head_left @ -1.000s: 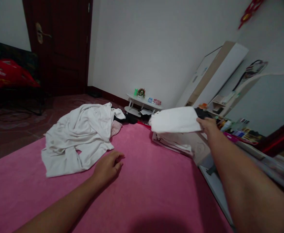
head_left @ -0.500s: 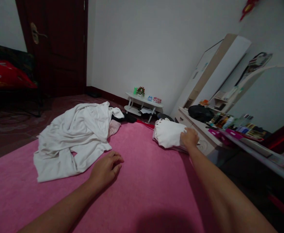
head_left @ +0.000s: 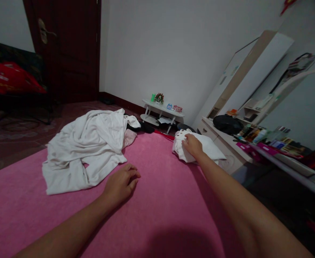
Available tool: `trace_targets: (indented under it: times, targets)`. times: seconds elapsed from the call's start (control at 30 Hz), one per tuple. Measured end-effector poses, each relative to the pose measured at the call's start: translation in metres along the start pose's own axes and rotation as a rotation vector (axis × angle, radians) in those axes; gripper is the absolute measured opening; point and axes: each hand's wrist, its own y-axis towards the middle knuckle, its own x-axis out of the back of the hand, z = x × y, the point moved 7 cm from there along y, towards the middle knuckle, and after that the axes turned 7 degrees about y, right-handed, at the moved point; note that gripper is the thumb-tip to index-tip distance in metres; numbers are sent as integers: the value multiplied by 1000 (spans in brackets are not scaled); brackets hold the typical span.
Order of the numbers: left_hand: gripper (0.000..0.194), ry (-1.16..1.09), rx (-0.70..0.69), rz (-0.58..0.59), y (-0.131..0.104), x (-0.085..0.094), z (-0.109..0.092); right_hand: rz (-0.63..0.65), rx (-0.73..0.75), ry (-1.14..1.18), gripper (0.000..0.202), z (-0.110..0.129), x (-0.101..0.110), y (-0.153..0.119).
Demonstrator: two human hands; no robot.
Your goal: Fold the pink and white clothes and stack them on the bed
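My left hand (head_left: 122,183) rests on the pink bed cover (head_left: 157,193), its fingers loosely bent and apart, with nothing in them. Just beyond it, to the left, a rumpled white garment (head_left: 89,143) lies in a heap. On the bed's right side is a pile of folded white clothing (head_left: 210,147), with small dark spots along its far left corner. My right hand (head_left: 193,145) lies on top of that pile near the spotted corner, palm down, fingers extended and touching the cloth. A light pink cloth (head_left: 130,138) peeks out beside the white heap.
Black clothing (head_left: 146,128) and a red strip of cloth (head_left: 164,135) lie at the bed's far edge. A small white table (head_left: 163,111) stands by the wall. To the right is a dresser (head_left: 208,129) with a black bag (head_left: 227,124) and several bottles.
My right hand has slid left across the folded pile, from its right side to near the spotted corner. My left hand stays on the cover. The view has shifted slightly.
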Motion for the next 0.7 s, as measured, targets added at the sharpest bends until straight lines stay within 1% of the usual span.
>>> trace_targets:
  times: [0.1,0.13,0.17,0.2,0.23,0.3,0.37,0.43,0.53,0.6,0.7]
  targets:
    - [20,3,3,0,0,0,-1,103,-162,-55,75,7,-15,16]
    - [20,2,8,0,0,1,0,134,-193,-71,84,10,-22,19]
    - [21,0,11,0,0,1,0,158,-209,-82,88,13,-30,22]
    - [21,-4,14,1,0,1,0,172,-211,-85,87,16,-36,24]
    - [21,-9,18,-1,0,1,1,177,-205,-81,82,19,-42,26]
    - [21,-25,21,-8,-1,1,3,163,-204,-52,65,19,-50,29]
    - [20,-41,16,-14,-1,1,4,126,-209,-10,48,12,-50,32]
    - [19,-47,12,-19,-1,1,4,77,-216,52,41,-1,-45,32]
    - [19,-42,20,-18,-1,0,4,-18,-230,182,35,-27,-32,29]
    - [19,-41,23,-10,-1,0,4,-94,-248,281,33,-44,-27,23]
    - [19,-41,23,-5,0,-1,3,-219,-285,424,36,-64,-24,15]
